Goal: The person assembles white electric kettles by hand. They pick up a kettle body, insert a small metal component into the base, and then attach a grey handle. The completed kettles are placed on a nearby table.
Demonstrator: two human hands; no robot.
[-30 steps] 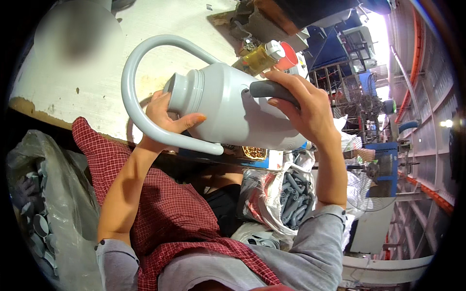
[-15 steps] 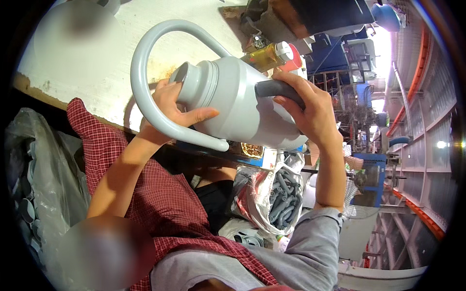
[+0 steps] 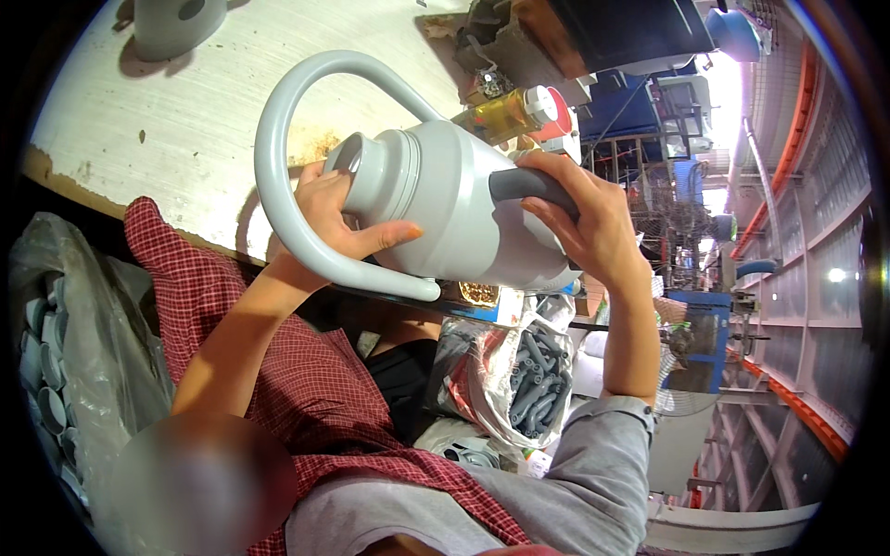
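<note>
A light grey plastic can [image 3: 454, 199], shaped like a watering can, lies tilted on its side before me above the table edge. Its ringed neck faces left, and a thick grey tube [image 3: 273, 176] loops round from the body past the neck. Through that loop reaches my left hand [image 3: 334, 218], its fingers at the neck and its thumb pressed on the shoulder. My right hand [image 3: 593, 213] is closed round a dark grey handle [image 3: 533, 188] against the can's side. The hand hides the handle's far end.
A white worktable [image 3: 204, 130] bears another grey part [image 3: 176, 28] at its far left. Beyond the can lies a bottle of yellow liquid [image 3: 505, 116]. A plastic bag of dark grey handles [image 3: 540, 385] is at my right, and a bag of grey parts [image 3: 51, 371] at my left.
The can has shifted slightly down and right with both hands on it. Their hold looks the same.
</note>
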